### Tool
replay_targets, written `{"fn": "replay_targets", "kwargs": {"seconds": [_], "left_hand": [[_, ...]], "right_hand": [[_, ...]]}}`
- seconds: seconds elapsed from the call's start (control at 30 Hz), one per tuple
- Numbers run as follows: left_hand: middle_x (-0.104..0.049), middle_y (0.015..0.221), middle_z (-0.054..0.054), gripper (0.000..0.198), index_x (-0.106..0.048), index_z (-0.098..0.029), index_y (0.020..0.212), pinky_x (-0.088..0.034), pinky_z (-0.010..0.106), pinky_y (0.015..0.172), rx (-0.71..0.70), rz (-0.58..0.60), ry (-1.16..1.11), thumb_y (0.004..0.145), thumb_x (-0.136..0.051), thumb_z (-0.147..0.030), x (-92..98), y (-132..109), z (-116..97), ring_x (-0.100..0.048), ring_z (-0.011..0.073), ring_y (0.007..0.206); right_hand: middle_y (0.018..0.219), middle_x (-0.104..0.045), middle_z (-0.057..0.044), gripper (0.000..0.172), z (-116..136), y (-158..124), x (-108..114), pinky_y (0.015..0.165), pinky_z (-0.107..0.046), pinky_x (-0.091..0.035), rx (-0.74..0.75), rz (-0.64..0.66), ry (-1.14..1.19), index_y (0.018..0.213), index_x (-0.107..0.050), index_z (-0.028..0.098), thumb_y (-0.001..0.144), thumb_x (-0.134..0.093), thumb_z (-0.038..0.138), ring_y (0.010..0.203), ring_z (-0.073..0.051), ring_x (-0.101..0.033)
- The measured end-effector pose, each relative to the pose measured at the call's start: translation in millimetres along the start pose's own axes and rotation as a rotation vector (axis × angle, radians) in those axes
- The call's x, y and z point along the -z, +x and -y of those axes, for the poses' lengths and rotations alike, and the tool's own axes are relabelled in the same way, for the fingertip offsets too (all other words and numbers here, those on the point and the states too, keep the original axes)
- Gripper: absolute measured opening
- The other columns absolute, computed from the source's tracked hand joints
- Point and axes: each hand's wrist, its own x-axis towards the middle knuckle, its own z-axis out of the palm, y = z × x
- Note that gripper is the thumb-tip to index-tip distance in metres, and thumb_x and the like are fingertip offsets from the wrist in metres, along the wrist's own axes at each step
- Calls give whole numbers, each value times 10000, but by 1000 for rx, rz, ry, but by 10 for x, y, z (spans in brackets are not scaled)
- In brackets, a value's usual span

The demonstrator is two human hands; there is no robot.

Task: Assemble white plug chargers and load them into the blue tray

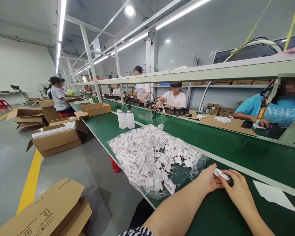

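Both of my hands meet over the green bench near its front edge. My left hand [207, 179] and my right hand [237, 188] pinch one small white plastic plug part [220, 173] between their fingertips. Just left of them lies a big heap of the same white plug parts [152, 154] on a clear plastic sheet [182, 178] that hangs over the bench edge.
Two white bottles [126, 119] stand behind the heap. A white paper sheet [272, 195] lies at the right. Other people work across the green bench [236, 150] and further down the line. Open cardboard boxes [56, 137] sit on the floor at the left, by a yellow floor line.
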Motion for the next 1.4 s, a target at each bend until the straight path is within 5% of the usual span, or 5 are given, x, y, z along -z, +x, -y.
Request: {"fn": "replay_targets", "kwargs": {"seconds": [0.57, 0.83, 1.4], "left_hand": [[-491, 550, 33, 179, -478, -90, 653, -371, 248, 560, -26, 27, -63, 729, -421, -243, 56, 126, 61, -488, 125, 508], [-481, 526, 35, 265, -441, -104, 603, -360, 239, 518, -28, -31, -1, 785, -281, -209, -18, -2, 7, -478, 116, 478], [-470, 589, 35, 217, -442, -102, 691, -383, 261, 556, -64, -20, 98, 778, -276, -214, -8, 72, 82, -483, 124, 521]], "right_hand": [[928, -499, -70, 269, 39, -25, 14, 691, -353, -435, -11, 51, 12, 714, -523, 207, 611, -368, 401, 840, -220, -503], [933, -504, -89, 280, 82, -33, 53, 719, -378, -416, -7, 25, -15, 732, -493, 196, 616, -331, 394, 869, -237, -484], [922, -500, -98, 264, 78, -31, 54, 721, -376, -408, -17, 37, -1, 719, -463, 197, 589, -335, 387, 872, -240, -482]]}}
